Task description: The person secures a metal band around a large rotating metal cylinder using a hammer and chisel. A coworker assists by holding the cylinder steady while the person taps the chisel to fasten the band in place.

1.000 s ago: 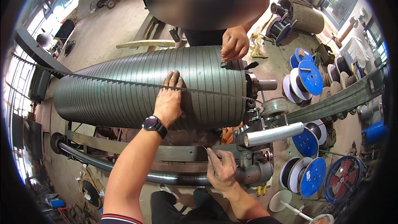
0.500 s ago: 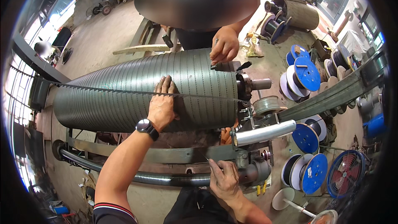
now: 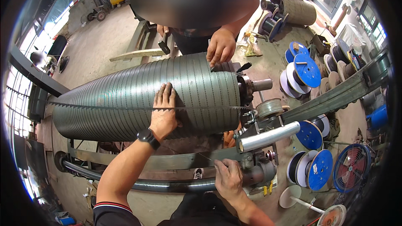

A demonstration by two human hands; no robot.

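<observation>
I see a big ribbed metal drum lying on its side across the middle of the view, dull grey-green, its surface cut with fine close grooves running around it, wider at the right end and narrowing toward the left. A thin toothed strip like a saw band runs along its length, dark and jagged on one edge. My left hand lies flat on the drum with the fingers spread apart, palm pressed on the grooves right over the strip; a black watch sits on the wrist. My right hand is low down by the frame, fingers curled together at a thin wire near the flat steel bar; I cannot tell whether it actually grips the wire. Across the drum, another person's hand rests on the upper right rim, fingertips down on the ribs. Just right of the drum stand a short shaft and a smooth bright metal roller. Further out on the concrete floor are blue and white round spools and a red-caged fan. Compared with half a second ago, my left hand has slid slightly lower on the drum, and the other person's hand has stayed at the rim.
</observation>
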